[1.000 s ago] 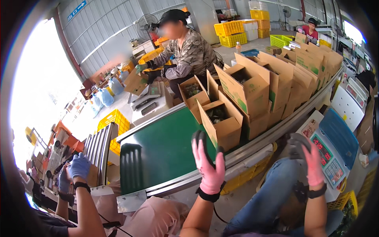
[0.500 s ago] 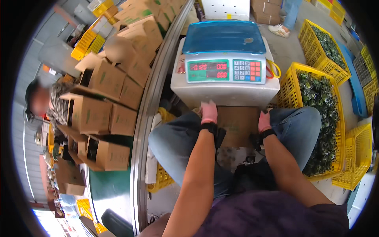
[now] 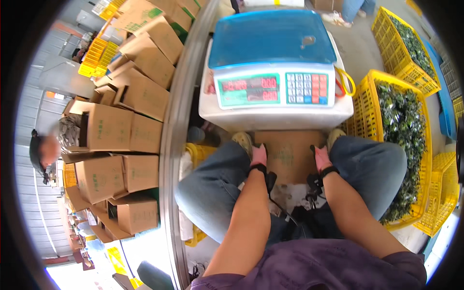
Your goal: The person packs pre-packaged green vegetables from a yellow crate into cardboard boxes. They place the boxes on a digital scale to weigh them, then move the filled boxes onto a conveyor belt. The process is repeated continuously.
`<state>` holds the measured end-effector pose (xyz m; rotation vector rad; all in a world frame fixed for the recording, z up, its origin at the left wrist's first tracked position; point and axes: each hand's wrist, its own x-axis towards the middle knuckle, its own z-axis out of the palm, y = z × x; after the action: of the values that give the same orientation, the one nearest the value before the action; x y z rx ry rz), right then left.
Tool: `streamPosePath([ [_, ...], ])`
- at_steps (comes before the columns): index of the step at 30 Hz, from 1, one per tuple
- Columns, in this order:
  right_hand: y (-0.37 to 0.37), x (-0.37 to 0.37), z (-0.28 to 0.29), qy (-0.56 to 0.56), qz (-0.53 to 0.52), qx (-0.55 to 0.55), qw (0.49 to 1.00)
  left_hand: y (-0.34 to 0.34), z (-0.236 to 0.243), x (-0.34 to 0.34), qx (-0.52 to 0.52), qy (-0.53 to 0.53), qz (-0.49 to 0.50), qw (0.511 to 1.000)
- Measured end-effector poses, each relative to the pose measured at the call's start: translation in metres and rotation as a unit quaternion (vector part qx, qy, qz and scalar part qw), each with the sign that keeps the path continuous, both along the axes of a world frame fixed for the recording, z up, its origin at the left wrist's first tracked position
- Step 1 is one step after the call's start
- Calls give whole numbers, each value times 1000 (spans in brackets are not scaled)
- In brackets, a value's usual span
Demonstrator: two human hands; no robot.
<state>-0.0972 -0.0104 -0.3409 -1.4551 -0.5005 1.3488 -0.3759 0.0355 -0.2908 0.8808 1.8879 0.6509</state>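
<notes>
Both hands wear pink gloves with dark fingers and are down between my bent legs. My left hand [image 3: 259, 154] grips the left side of a flat piece of brown cardboard [image 3: 289, 154]; my right hand [image 3: 321, 156] grips its right side. Just beyond the cardboard, a digital scale with a blue top [image 3: 268, 38] sits on a pale box-like stand [image 3: 227, 117]. The fingertips are partly hidden at the cardboard's edges.
A metal conveyor rail [image 3: 170, 145] runs along my left, with stacked open cartons [image 3: 108, 128]; a co-worker [image 3: 47, 154] is beyond them. Yellow crates [image 3: 358, 118] of dark leafy bundles [image 3: 401, 135] stand to my right. Another person's legs [image 3: 352, 10] show at the top.
The view has turned from the conveyor down to the scale. My hands, raised and open a second ago, have come down onto the cardboard between my legs.
</notes>
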Motion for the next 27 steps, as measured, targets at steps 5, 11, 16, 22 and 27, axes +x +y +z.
streamPosePath([
  [5, 7, 60, -74, 568, 144, -19, 810, 14, -35, -9, 41, 61, -130, 989],
  [11, 24, -16, 108, -286, 28, -113, 951, -3, 43, -34, -25, 213, -217, 952],
  [16, 46, -8, 139, -64, -168, 94, 979, 14, 80, -32, 296, 55, -45, 953],
  [22, 30, -1, 195, 60, -16, 211, 976, -22, 205, -14, 174, -253, -62, 950],
  [27, 37, 33, 162, -137, 139, 267, 944, -22, 194, -14, 139, -50, -53, 988],
])
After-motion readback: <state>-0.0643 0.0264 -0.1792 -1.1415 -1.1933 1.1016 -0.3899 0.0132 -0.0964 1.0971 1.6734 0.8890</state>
